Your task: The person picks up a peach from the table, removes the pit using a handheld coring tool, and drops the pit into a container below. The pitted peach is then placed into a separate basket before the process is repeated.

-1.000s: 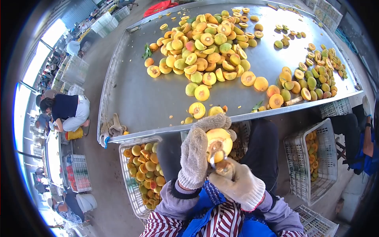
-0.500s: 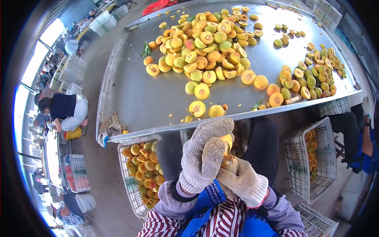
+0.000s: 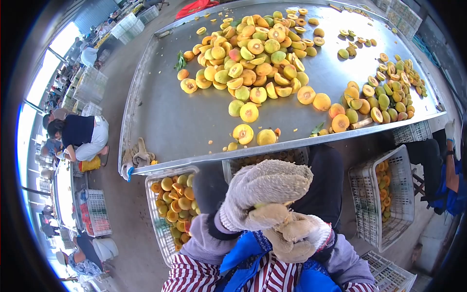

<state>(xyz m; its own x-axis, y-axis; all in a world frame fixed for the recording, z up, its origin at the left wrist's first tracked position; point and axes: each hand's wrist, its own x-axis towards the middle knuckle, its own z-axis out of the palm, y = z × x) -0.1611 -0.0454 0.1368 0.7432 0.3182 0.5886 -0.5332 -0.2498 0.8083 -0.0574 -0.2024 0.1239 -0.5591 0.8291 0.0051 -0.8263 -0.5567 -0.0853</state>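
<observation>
Both my hands wear knitted gloves and meet in front of my chest, below the table's near edge. My left hand (image 3: 265,192) is wrapped round a fruit piece, of which only a sliver shows under the fingers. Its fingers point right. My right hand (image 3: 297,234) lies just below and touches it, its fingers curled; what it holds is hidden. Beyond them, halved yellow-orange fruits (image 3: 243,134) lie near the edge of the metal table (image 3: 180,126), with a big heap (image 3: 253,53) behind and another pile (image 3: 384,97) at the right.
A crate of halved fruits (image 3: 170,243) stands left of my legs, another crate (image 3: 404,194) to the right. Spare gloves (image 3: 141,155) lie on the table's left corner. A co-worker's arm (image 3: 452,170) shows at the far right. Other people (image 3: 80,134) work at the left.
My left hand has turned from pointing up to pointing right and now covers the fruit. My right hand has curled and moved slightly down. The co-worker's gloved hand at the right has shifted.
</observation>
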